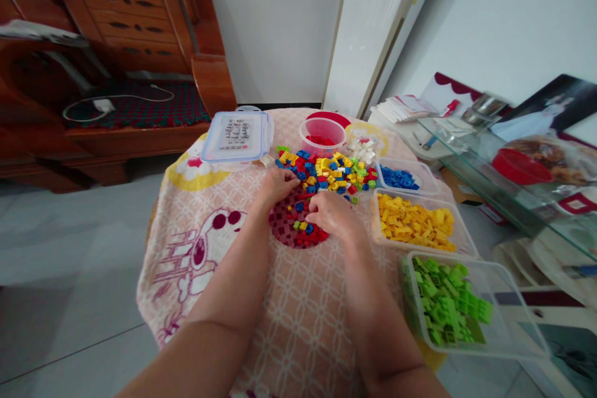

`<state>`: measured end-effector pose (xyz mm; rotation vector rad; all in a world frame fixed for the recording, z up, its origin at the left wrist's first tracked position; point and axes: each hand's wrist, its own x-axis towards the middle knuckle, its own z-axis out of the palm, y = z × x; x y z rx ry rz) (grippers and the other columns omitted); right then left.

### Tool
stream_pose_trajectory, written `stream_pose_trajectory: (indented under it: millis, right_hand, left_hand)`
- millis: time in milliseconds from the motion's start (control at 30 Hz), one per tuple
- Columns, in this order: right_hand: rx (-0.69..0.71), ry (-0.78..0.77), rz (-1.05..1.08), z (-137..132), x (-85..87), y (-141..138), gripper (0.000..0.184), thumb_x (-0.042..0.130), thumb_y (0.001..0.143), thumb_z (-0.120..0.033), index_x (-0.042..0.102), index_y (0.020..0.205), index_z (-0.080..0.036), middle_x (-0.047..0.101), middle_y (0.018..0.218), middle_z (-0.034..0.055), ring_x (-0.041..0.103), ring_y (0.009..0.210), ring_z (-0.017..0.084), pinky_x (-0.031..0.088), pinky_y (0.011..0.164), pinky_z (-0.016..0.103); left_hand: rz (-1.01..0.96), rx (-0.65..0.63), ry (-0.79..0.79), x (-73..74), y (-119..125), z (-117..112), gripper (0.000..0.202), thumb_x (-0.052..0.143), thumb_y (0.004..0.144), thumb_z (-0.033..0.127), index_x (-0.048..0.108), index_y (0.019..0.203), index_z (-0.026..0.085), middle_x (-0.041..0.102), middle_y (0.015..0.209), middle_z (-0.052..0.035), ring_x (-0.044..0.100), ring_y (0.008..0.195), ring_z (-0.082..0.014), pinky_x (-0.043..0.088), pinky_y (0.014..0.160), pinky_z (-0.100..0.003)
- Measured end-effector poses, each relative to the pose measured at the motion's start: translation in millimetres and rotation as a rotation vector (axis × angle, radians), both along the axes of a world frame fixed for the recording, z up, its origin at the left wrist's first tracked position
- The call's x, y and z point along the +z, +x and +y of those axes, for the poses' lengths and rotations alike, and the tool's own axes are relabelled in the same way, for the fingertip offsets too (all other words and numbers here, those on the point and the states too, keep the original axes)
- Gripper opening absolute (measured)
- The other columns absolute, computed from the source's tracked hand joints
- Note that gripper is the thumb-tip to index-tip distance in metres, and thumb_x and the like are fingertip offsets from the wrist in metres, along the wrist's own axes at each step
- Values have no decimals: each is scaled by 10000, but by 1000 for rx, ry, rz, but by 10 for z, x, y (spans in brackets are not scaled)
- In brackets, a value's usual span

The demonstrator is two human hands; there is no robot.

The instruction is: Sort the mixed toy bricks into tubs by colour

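On the tablecloth | hands half-curled, grip unclear | mixed bricks beyond | tubs right

I am recording the mixed blocks before me as plastic, smooth and faintly glossy; the yellow blocks and green blocks are presenting likewise. The green blocks' box is showing clear, smooth plastic. The tablecloth is appearing as matt, slightly fuzzy cloth. The bench is displaying polished wood, its varnish reflecting light; its seat mat is looking like rough textile. I am also noting glossy floor tiles, a smooth glass shelf and shiny metal bowls.
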<state>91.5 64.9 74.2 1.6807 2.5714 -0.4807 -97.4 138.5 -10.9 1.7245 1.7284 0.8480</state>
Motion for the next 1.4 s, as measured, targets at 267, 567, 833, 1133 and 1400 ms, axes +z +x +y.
stream_pose_trajectory:
  millis: [267,567,833,1133,1400]
  right_hand:
    - [75,-71,-67,-31,-50,-165,209,790,837,-333,805,1001,-204,804,1073,93,729,1058,225,486,804,263]
    - [124,-31,-55,-57,-116,-199,177,707,885,-299,802,991,-195,802,1048,103,733,1039,224,489,814,271]
    - [47,-36,9,-24,13,-69,173,746,899,-346,810,876,-186,801,939,91,725,927,201,457,774,258]
    - [-205,61,117,128,48,426,148,721,883,-303,801,811,-200,773,798,46,697,798,172,412,688,244]
    - [-577,224,-23,156,133,947,222,672,891,-342,830,896,-186,803,951,124,732,933,250,443,719,275]
  left_hand:
    - [-1,-1,6,40,13,-32,218,633,788,371,769,738,208,694,614,-18,643,687,-196,457,614,-265]
    - [13,-6,27,50,12,-25,213,630,774,368,759,720,208,684,613,-10,618,673,-188,437,627,-273]
    - [-16,-4,7,41,18,-30,220,618,779,367,747,726,196,669,598,-7,602,644,-179,422,610,-268]
    - [-3,1,-13,38,13,-26,216,634,801,363,760,733,201,675,595,-10,630,656,-186,451,615,-262]
    - [-4,21,7,0,13,-19,209,649,809,356,774,757,197,704,638,-21,652,702,-196,479,634,-265]
